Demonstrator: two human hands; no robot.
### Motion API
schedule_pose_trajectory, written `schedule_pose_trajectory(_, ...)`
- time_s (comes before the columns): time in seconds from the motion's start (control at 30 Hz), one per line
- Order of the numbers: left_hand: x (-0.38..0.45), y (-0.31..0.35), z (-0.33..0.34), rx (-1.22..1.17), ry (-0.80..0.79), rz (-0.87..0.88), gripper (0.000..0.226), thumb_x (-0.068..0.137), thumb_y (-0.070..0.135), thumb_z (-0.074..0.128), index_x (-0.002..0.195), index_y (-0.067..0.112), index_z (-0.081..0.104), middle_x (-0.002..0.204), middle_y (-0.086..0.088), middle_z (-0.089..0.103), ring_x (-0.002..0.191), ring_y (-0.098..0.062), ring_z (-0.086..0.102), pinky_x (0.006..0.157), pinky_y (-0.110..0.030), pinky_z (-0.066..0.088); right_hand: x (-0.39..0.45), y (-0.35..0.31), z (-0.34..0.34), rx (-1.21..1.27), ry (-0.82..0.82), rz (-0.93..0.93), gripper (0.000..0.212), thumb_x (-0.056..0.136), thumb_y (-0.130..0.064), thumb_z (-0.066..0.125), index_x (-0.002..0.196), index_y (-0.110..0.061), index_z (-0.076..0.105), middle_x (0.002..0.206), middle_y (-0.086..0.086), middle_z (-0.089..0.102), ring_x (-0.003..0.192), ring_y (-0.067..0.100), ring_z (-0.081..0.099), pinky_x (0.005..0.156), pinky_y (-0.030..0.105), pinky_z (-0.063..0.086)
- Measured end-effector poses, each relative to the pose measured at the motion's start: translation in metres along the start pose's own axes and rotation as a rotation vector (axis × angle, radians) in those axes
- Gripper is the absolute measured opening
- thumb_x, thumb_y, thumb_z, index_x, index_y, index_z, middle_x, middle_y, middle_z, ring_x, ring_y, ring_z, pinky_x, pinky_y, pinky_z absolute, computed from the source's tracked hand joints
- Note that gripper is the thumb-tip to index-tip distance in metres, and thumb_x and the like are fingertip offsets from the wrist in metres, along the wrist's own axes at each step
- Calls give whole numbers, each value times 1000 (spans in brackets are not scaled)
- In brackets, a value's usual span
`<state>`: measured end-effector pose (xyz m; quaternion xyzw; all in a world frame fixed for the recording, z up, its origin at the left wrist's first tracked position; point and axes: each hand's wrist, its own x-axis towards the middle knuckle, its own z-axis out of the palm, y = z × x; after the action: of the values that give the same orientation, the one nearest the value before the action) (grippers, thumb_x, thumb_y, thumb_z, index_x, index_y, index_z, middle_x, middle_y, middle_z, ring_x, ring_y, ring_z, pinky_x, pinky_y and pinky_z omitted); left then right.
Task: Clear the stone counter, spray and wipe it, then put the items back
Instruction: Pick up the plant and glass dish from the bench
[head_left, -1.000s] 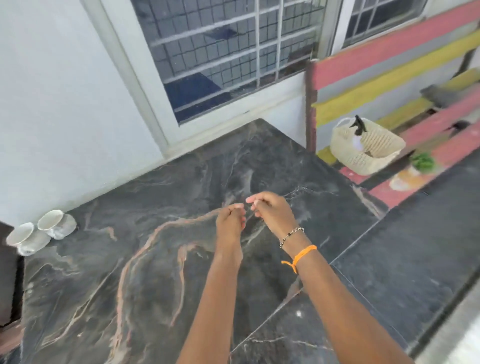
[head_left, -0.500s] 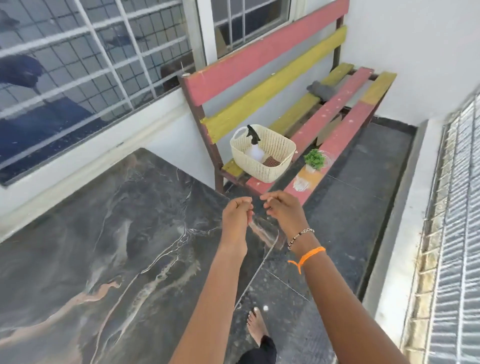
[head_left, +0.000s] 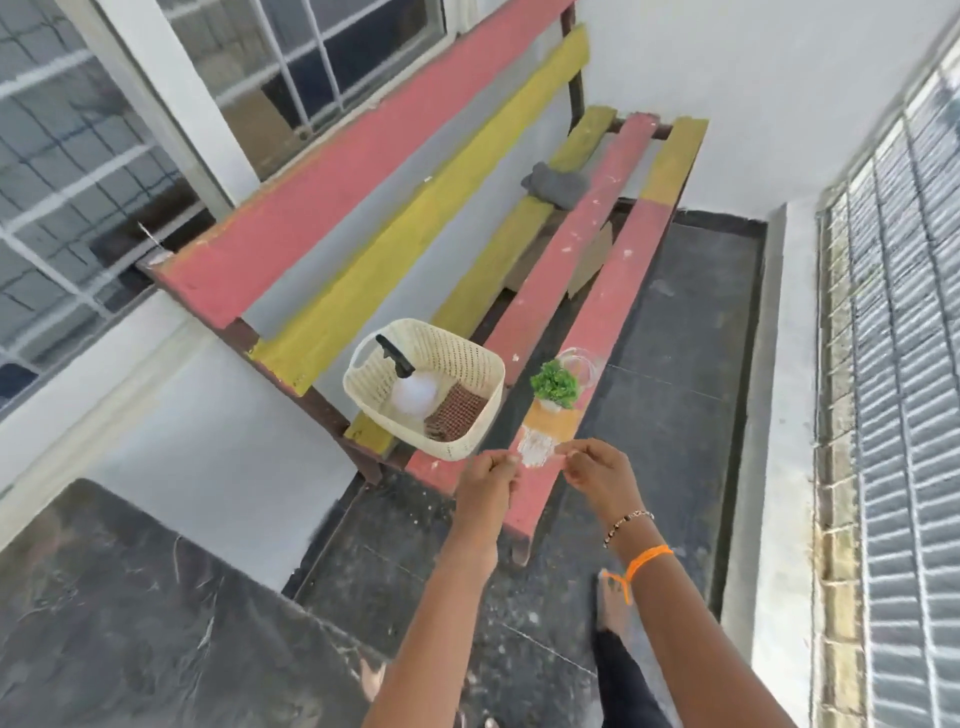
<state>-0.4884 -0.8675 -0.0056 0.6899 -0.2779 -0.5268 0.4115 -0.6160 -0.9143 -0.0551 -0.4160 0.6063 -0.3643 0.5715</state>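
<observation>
My left hand (head_left: 488, 480) and my right hand (head_left: 597, 473) are held out side by side, fingers curled, at the near end of a red-and-yellow bench (head_left: 550, 270). Their fingertips flank the white fringe of an orange mat (head_left: 545, 431) lying on the front slat. Whether they pinch the fringe is not visible. A small green plant (head_left: 555, 385) stands on the mat's far end, with a clear glass (head_left: 582, 364) behind it. A cream basket (head_left: 467, 358) on the bench holds a white spray bottle (head_left: 413, 392) and a brown cloth (head_left: 457, 413). The dark stone counter (head_left: 130, 623) lies at lower left.
A grey cloth (head_left: 553, 187) lies farther along the bench. Barred windows (head_left: 104, 130) are behind the bench, and a white wall with a louvred grille (head_left: 904, 415) is on the right. My bare feet (head_left: 613, 603) stand on the dark tiled floor (head_left: 691, 415).
My view swung right from the counter to the bench. My hands, close together before, moved apart and forward to the mat's fringed end.
</observation>
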Motion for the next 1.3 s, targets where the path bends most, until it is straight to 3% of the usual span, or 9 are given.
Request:
schedule_pose_trajectory(0.3,143,-20,91,34,84,-244,24,87,1,46,84,21,58,76,-6,50,62,-15,44,60,-26,36,190,31,-40,-29,5,225,38,86,3,43,63,-19,64,59,4,54,55,16,47,59,28,39)
schedule_pose_trajectory(0.47,222,-51,143,174,284,-285,34,86,1,48,105,29,53,110,-8,57,101,-25,55,82,-32,45,276,51,-53,-179,-46,296,33,89,-6,47,61,-20,59,57,1,54,55,17,49,71,43,44)
schedule_pose_trajectory(0.57,260,-66,163,306,282,-351,65,82,-1,60,137,21,33,132,-12,43,119,-24,46,96,-33,39,321,64,-57,-275,-55,309,22,89,-11,48,72,-15,61,61,3,56,68,28,56,83,50,48)
schedule_pose_trajectory(0.67,284,-75,177,292,265,-451,94,78,0,67,147,19,6,148,-13,25,136,-28,27,110,-41,29,352,68,-52,-397,-68,269,24,85,-10,46,105,-5,59,83,14,63,95,36,59,92,46,45)
schedule_pose_trajectory(0.8,308,-87,194,346,430,-361,63,73,2,71,130,3,42,124,-10,47,122,-28,35,103,-34,30,381,74,-45,-539,-68,165,35,83,3,48,119,3,47,121,25,48,107,32,49,86,26,32)
schedule_pose_trajectory(0.9,321,-83,203,276,561,-261,37,73,-8,68,108,-3,58,98,4,47,100,-21,43,86,-18,33,397,77,-44,-605,-4,167,36,83,3,48,119,1,44,130,20,41,106,31,47,78,27,31)
schedule_pose_trajectory(1.0,332,-88,203,298,614,-252,34,76,-9,63,109,0,59,109,-7,56,102,-19,43,86,-14,34,407,86,-46,-672,-19,213,31,85,-3,50,116,0,49,124,19,49,107,33,49,80,32,32)
schedule_pose_trajectory(1.13,330,-84,199,343,584,-181,29,76,-10,59,102,0,62,102,-2,55,111,-35,47,106,-49,34,410,87,-52,-659,-40,221,23,80,-6,56,102,1,55,105,20,62,96,36,54,69,30,32)
schedule_pose_trajectory(1.3,307,-72,188,228,555,-203,31,77,-5,62,101,15,59,104,-8,61,97,-21,55,88,-34,48,384,75,-51,-548,-58,278,18,74,-10,57,70,-19,42,77,21,65,72,37,64,67,43,54)
